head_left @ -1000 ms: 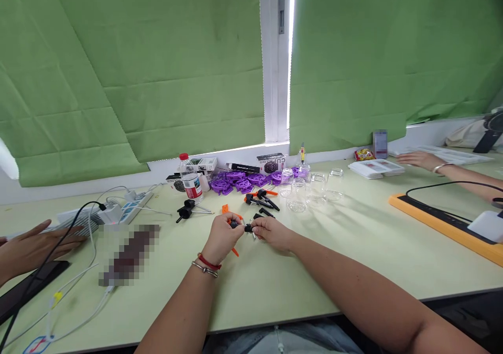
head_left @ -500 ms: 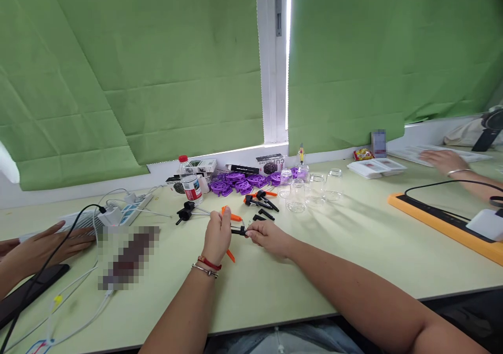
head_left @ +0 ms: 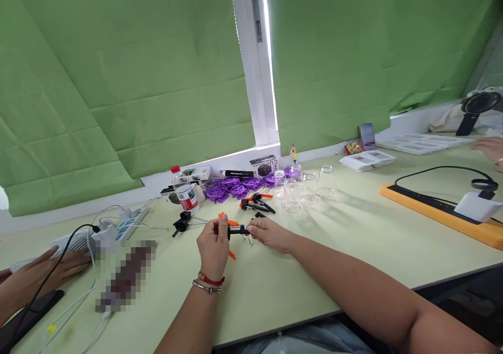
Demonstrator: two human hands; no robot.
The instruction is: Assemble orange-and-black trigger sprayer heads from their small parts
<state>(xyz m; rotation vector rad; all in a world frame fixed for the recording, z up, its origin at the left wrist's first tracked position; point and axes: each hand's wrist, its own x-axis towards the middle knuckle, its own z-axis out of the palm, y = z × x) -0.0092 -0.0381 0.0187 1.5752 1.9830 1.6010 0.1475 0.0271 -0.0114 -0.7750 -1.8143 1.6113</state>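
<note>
Between my two hands is a black rod-like part (head_left: 237,229), lying roughly level above the table. My left hand (head_left: 212,241) is closed round its left end, thumb up. At its right end, the fingertips of my right hand (head_left: 268,234) pinch it. Orange pieces (head_left: 232,255) show beside and behind my left hand. Small metal pins or screws (head_left: 248,239) lie just below the part. Behind my hands are several black rod parts with round heads (head_left: 257,202); another black piece with metal rods (head_left: 183,222) lies to the left.
Purple plastic pieces (head_left: 238,187), a red-capped bottle (head_left: 184,190) and clear glass jars (head_left: 291,197) stand at the back. A co-worker's hand (head_left: 58,262) is at left beside a power strip (head_left: 131,224); an orange-edged power strip (head_left: 436,210) lies right.
The black part between my hands has risen slightly and shows more of its length. My view has tilted and shifted right. The co-worker's hand at right has moved toward the frame edge.
</note>
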